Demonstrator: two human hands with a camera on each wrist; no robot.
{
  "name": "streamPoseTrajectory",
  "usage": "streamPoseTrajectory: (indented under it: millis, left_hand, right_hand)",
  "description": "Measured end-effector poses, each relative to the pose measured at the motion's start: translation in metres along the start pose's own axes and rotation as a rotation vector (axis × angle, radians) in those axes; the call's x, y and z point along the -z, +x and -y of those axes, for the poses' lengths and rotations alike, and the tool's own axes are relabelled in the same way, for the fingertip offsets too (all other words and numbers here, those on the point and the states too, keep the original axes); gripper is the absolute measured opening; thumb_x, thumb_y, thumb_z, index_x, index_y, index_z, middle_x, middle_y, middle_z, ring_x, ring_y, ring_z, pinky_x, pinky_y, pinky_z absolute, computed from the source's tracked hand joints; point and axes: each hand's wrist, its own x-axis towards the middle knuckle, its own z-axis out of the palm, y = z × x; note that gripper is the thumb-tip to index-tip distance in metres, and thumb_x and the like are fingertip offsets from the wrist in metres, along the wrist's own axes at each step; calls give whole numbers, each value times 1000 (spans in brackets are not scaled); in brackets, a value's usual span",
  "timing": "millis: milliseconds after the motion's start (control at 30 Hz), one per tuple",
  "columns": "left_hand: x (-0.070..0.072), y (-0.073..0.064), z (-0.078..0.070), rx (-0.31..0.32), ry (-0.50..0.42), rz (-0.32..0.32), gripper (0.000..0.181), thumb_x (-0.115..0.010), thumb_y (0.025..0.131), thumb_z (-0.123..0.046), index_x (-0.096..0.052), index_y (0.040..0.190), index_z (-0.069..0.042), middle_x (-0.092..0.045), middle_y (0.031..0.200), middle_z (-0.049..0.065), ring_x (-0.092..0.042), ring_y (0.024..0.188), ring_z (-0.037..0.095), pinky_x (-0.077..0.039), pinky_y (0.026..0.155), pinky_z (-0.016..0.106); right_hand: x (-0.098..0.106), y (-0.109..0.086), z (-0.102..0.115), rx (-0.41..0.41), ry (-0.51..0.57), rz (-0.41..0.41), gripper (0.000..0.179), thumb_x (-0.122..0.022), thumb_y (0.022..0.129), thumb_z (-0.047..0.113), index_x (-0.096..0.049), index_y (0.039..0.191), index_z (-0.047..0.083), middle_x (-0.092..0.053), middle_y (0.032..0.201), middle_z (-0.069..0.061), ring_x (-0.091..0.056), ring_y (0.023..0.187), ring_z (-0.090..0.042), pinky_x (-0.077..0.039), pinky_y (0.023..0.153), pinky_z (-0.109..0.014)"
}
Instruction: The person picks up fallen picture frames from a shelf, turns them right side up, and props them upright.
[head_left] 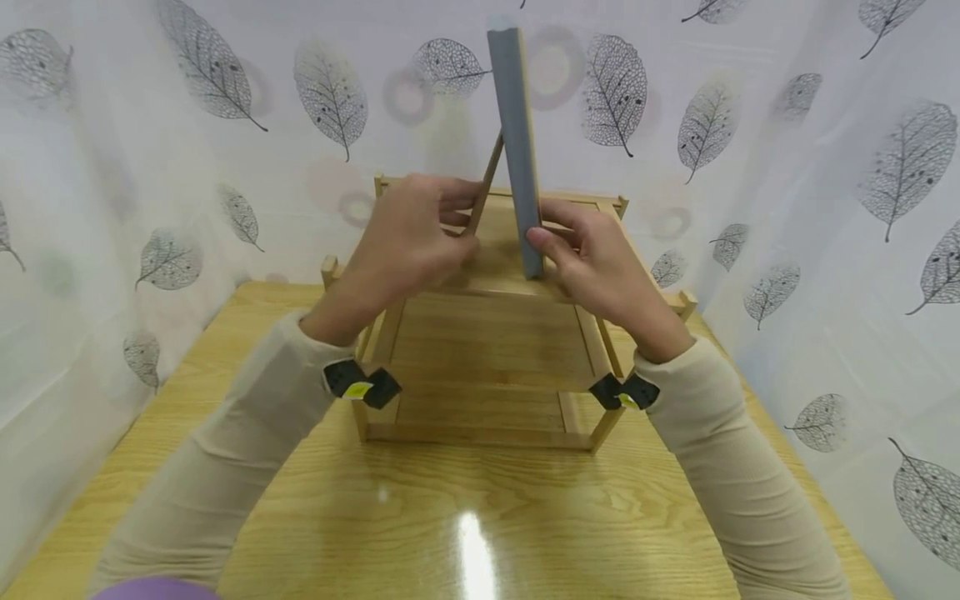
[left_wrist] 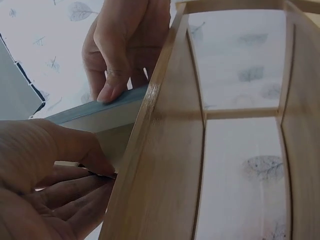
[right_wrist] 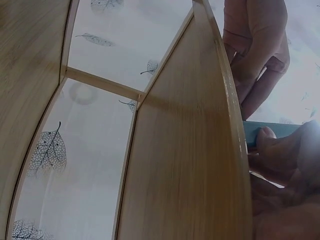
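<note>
A grey-blue picture frame (head_left: pixel 515 150) stands edge-on on the top board of a wooden shelf rack (head_left: pixel 495 337), tilted slightly. A thin brown support leg (head_left: pixel 486 185) slants down from its left side, forming a narrow wedge. My left hand (head_left: pixel 420 233) pinches this leg between thumb and fingers, low down. With my right hand (head_left: pixel 596 254) I grip the lower end of the frame, thumb on its grey edge and fingers behind. In the left wrist view the frame's blue edge (left_wrist: pixel 95 106) shows beneath the right thumb. The frame's broad faces are hidden in the head view.
The rack has tiered boards and stands on a wood-grain table (head_left: pixel 420 517). A pale curtain (head_left: pixel 285 167) with leaf prints hangs behind and along both sides. A purple rounded thing (head_left: pixel 153 588) shows at the bottom left edge.
</note>
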Motion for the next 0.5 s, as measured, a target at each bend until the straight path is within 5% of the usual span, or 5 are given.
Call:
streamPoseTrajectory:
  millis: [500]
  left_hand:
    - [10,-1,10,-36,78,15,48,-64,81,4,-67,128,1,-72,120,14,-73,101,26,-59,89,37]
  right_hand:
    - [0,0,1,30,-105,15,22,-55,103,2,-65,120,-7,-67,124,-17,-70,94,-23,-55,79,-24]
